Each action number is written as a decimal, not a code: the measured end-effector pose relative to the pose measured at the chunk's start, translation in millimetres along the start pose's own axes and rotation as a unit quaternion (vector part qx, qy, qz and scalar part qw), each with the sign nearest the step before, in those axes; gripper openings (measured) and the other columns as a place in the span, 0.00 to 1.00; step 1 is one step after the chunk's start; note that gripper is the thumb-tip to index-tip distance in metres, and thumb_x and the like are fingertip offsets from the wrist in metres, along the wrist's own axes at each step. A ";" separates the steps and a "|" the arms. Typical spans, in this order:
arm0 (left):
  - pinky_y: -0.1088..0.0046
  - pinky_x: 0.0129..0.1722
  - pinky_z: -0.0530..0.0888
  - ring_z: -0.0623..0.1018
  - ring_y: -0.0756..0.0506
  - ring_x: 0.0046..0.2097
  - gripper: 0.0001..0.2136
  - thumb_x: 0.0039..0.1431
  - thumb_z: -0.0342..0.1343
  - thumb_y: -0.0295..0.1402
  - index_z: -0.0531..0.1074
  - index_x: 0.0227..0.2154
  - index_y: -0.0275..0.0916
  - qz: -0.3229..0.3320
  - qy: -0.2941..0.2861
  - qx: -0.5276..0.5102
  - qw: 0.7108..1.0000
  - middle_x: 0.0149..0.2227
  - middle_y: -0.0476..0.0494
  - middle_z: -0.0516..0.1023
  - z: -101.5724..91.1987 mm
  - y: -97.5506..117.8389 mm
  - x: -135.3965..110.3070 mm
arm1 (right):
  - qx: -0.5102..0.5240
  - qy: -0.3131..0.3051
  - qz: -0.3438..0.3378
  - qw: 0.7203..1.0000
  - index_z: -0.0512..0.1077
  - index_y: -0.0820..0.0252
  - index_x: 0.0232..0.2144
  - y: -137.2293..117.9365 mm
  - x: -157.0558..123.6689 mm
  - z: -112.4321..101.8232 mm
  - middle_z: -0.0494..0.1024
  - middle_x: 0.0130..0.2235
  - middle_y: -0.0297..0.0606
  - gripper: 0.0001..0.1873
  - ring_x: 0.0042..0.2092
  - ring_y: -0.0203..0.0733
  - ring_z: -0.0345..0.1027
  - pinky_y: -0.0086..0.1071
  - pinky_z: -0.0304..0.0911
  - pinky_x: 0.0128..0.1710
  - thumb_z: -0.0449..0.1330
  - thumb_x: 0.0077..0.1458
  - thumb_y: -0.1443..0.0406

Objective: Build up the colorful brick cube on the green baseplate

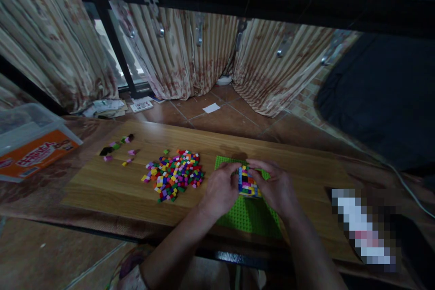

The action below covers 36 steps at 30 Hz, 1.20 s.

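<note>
Your left hand [220,191] and right hand [277,189] press in from either side of a multicoloured block of small plastic bricks [248,182], fingers curled around it. It sits over a green studded baseplate [249,217], though you can't quite tell whether it touches. A loose heap of small coloured bricks [173,174] lies left of the baseplate on the wooden tabletop [102,195].

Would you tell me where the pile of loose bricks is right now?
In the head view, the pile lies on the wooden board, left of the green baseplate and the left hand.
</note>
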<state>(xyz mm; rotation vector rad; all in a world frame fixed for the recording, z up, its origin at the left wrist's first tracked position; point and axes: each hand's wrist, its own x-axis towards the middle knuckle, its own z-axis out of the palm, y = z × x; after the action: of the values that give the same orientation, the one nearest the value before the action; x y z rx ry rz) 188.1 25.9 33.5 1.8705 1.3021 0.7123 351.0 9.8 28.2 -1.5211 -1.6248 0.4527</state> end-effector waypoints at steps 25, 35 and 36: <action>0.69 0.50 0.72 0.78 0.45 0.45 0.18 0.61 0.44 0.24 0.71 0.50 0.40 0.035 0.004 0.058 0.998 0.47 0.42 0.76 0.6 3.6 -2.2 | 0.083 -0.054 0.090 0.991 0.79 0.56 0.29 -1.5 13.0 0.6 0.82 0.33 0.36 0.07 0.35 0.40 0.74 0.34 0.67 0.38 0.61 0.51 0.63; 0.70 0.47 0.73 0.77 0.44 0.45 0.18 0.63 0.41 0.25 0.69 0.52 0.40 0.065 -0.001 0.124 0.990 0.47 0.41 0.76 1.6 2.0 -4.8 | 0.117 -0.066 0.122 0.983 0.79 0.57 0.28 -3.7 14.5 1.5 0.82 0.29 0.35 0.08 0.30 0.39 0.74 0.32 0.68 0.32 0.61 0.48 0.62; 0.70 0.48 0.72 0.77 0.44 0.45 0.19 0.63 0.41 0.25 0.68 0.53 0.41 0.066 -0.003 0.126 0.990 0.47 0.41 0.76 1.6 1.4 -5.6 | 0.122 -0.066 0.121 0.983 0.80 0.57 0.28 -2.3 13.5 1.6 0.82 0.30 0.35 0.08 0.30 0.39 0.75 0.32 0.68 0.32 0.61 0.48 0.61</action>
<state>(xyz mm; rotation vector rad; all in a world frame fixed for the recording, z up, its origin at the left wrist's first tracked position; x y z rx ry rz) 188.3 19.9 33.6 2.1753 1.3231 0.6319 349.5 22.5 33.4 -1.5322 -1.4257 0.8699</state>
